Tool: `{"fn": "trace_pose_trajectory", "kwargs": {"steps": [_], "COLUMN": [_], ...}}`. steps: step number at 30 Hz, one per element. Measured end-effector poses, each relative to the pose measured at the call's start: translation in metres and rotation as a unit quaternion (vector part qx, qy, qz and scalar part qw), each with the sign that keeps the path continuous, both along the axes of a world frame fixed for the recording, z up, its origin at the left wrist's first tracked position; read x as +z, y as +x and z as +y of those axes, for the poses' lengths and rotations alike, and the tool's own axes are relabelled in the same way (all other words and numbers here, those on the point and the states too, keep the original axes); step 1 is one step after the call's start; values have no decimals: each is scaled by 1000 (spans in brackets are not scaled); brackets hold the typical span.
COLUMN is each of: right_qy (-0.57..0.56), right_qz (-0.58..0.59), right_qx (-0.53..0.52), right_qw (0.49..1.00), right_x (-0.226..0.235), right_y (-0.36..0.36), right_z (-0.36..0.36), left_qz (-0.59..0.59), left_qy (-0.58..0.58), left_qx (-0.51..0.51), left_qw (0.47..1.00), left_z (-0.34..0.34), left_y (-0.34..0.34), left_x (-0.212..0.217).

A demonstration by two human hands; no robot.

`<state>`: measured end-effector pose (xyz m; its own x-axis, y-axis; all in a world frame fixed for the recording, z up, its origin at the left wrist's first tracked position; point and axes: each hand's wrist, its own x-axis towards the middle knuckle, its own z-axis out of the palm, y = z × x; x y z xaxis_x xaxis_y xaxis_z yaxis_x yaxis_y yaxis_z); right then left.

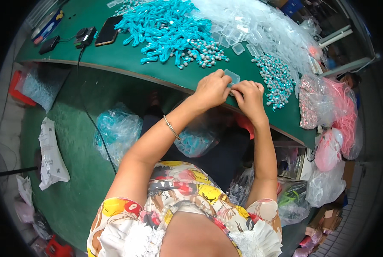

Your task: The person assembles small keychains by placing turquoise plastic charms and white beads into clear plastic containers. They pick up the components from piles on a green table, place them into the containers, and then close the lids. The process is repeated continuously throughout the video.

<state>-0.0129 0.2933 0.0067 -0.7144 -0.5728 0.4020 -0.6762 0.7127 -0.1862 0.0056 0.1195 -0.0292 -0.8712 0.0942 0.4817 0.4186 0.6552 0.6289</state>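
At the front edge of the green table (pixel 127 64), my left hand (pixel 212 89) and my right hand (pixel 250 97) meet around a small clear plastic box (pixel 232 77). Both sets of fingers are closed on it, and its lower part is hidden by them. Beyond my left hand lies a heap of turquoise cord bundles (pixel 163 25) with small grey-and-turquoise ends (pixel 206 53). Just right of my right hand spreads a pile of small loose grey-and-turquoise pieces (pixel 275 79). Several similar clear boxes (pixel 232 34) are heaped behind.
A phone (pixel 108 31) and a small black device (pixel 85 37) with a cable lie at the left. Bags of pink cords (pixel 345 115) hang by the right edge. Bags of turquoise items (pixel 119 128) rest below the table, near a white sack (pixel 52 156).
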Motion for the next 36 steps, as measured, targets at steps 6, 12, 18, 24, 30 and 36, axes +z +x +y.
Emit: {"fn": "trace_pose_trajectory", "kwargs": {"steps": [6,12,18,24,30,36], "right_qy": [-70,-36,152,108,-263,-280], "right_qz": [-66,0,3,-97,-300,-258], "right_qx": [0,52,-43,-119,-56,-51], "right_qw": [995,998,987,982,915,923], "right_x": [10,9,14,14,-2,-6], "right_y": [-12,-64,-79,-85,-105,-96], "right_z": [-6,-89,-144,-148,-99,-62], "left_qz": [-11,12,38,61,33,40], "left_qy": [-53,-44,-12,-9,-26,-18], "left_qx": [-35,-32,-42,-22,-21,-25], "left_qw": [998,998,998,998,999,999], "left_z": [-12,-18,-19,-16,-18,-20], "left_y": [9,15,10,12,17,17], "left_x": [7,0,-14,-17,-7,-9]}}
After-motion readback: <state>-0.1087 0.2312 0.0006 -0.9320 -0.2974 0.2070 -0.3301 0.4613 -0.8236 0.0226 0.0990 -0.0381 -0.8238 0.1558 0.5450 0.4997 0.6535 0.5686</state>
